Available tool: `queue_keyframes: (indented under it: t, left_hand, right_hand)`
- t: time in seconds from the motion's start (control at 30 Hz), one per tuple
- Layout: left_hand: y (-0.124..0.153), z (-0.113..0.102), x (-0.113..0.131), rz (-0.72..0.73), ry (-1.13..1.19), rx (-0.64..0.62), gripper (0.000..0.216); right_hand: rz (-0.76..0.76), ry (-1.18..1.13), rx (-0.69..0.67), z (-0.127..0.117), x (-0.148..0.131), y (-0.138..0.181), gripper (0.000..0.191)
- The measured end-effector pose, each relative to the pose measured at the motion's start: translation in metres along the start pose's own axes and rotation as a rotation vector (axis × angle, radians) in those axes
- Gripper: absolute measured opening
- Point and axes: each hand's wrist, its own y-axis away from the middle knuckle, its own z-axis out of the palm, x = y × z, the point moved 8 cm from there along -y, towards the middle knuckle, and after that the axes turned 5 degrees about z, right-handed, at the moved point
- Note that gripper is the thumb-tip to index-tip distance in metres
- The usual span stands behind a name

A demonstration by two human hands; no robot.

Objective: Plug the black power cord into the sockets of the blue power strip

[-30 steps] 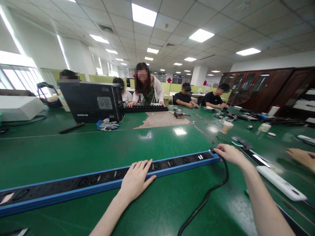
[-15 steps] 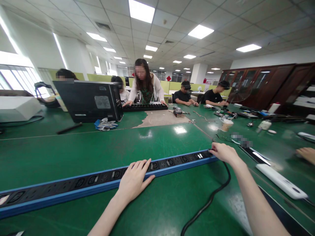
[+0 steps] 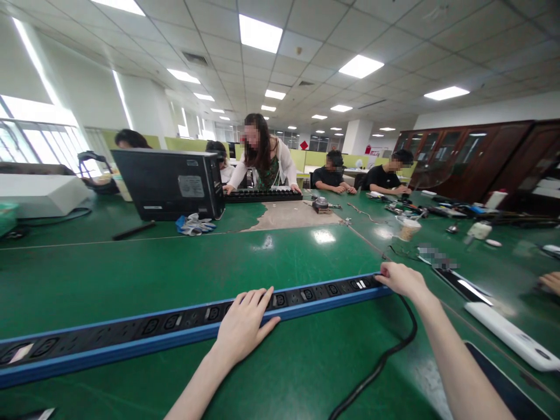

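Note:
A long blue-edged power strip [image 3: 175,329] with black sockets lies slantwise across the green table. My left hand [image 3: 245,324] spans it near the middle, fingers over the top and thumb along the near side. At the strip's right end, my right hand [image 3: 401,279] is closed with bent fingers around the tip. What exactly its fingertips pinch is partly hidden. From beneath that hand a thick black cable [image 3: 385,356] curves down toward the near edge of the view.
A black computer case [image 3: 172,184] and gloves [image 3: 195,224] are at the back left. Across the table a person [image 3: 266,154] handles another black strip [image 3: 262,196]. On the right lie a white power strip [image 3: 511,336], a cup [image 3: 408,227] and another person's hand [image 3: 550,283].
The view has shifted slightly, so everything appears a little lower and further right. Both my hands keep their places on the power strip.

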Motion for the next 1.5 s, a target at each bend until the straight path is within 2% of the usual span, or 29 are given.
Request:
queue_keyframes:
  t: [0.57,0.9,1.13,1.5]
  left_hand:
    - [0.001,-0.002,0.0,-0.001,0.002,-0.013,0.065]
    - [0.001,-0.001,0.001,-0.002,0.003,-0.009,0.065]
    - [0.0,-0.002,0.0,-0.004,0.006,-0.024,0.063]
    - [-0.001,-0.001,-0.001,0.021,0.032,-0.03,0.062]
  right_hand:
    - [-0.004,-0.092,-0.039,0.011,0.011,-0.01,0.037]
    - [0.0,-0.079,-0.031,0.011,0.011,-0.009,0.037]
    - [0.043,0.045,0.012,0.008,0.001,-0.006,0.035]
    - [0.046,0.002,-0.05,0.01,0.006,-0.016,0.033]
